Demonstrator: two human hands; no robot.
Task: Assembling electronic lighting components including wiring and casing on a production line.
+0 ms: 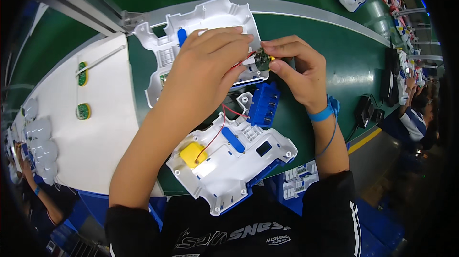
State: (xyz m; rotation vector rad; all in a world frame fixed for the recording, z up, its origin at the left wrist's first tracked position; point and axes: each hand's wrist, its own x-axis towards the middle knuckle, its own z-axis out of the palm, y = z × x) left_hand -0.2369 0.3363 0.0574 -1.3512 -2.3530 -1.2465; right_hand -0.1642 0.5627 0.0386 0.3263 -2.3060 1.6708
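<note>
My right hand (299, 68) pinches a small green circuit board (261, 59) with a yellow part on its outer side. Close on its left, my left hand (210, 61) has its fingers curled in around red wires (245, 61) that run to the board; the fingertips are partly hidden. Both hands are over a white plastic shell half (224, 12), which has a blue strip (181, 37) inside. Nearer to me lies a second white shell half (220, 161), its inside up, with a yellow block (193, 154) and another blue strip. A red wire links it to a blue battery holder (264, 105).
On the white board (107, 147) at left lie two small green circuit boards (83, 111) with yellow edges. White domes (40, 137) cluster at the far left. A metal rail (306, 10) crosses behind the green table. A black adapter (364, 111) stands right. Other people work at both sides.
</note>
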